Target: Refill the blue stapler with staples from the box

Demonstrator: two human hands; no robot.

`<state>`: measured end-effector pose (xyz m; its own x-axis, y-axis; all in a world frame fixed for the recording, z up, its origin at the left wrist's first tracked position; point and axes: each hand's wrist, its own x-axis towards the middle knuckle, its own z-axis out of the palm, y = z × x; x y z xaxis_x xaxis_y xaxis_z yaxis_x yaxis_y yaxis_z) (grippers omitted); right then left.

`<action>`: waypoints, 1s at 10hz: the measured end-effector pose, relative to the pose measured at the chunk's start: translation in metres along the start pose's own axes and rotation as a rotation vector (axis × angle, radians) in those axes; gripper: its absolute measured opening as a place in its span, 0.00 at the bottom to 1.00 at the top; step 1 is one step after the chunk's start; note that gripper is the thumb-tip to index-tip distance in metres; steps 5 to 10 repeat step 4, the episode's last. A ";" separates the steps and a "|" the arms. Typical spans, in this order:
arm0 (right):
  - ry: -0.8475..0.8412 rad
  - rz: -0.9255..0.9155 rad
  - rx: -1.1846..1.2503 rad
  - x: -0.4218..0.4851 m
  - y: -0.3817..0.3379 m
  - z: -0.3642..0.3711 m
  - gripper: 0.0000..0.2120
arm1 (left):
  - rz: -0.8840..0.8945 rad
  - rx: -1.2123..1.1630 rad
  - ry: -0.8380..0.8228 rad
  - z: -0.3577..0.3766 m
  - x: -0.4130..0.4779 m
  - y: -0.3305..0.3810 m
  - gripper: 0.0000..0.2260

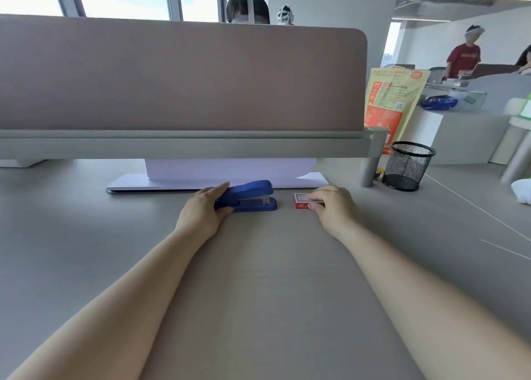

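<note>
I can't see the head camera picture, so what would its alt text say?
Seen from above, a person's left hand grips the back of a closed blue stapler on a grey desk, while the right hand rests on a small red staple box beside it. Behind are white paper, a pink divider, and a black mesh cup at right.

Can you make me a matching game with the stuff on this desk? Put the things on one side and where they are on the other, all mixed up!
Things:
1. blue stapler
2. red staple box
3. black mesh cup
4. yellow and orange bag

Places:
A. standing behind the mesh cup
B. under the right hand
C. far right of the desk, beside the grey post
D. held by the left hand

Pairs: 1-D, 2-B, 3-C, 4-A
</note>
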<state>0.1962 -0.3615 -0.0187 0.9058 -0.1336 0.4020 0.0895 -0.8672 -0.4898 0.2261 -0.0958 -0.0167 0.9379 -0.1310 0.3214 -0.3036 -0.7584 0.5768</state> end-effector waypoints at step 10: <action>0.198 -0.044 0.222 -0.010 -0.004 -0.015 0.15 | -0.004 -0.064 0.096 -0.010 -0.018 0.012 0.29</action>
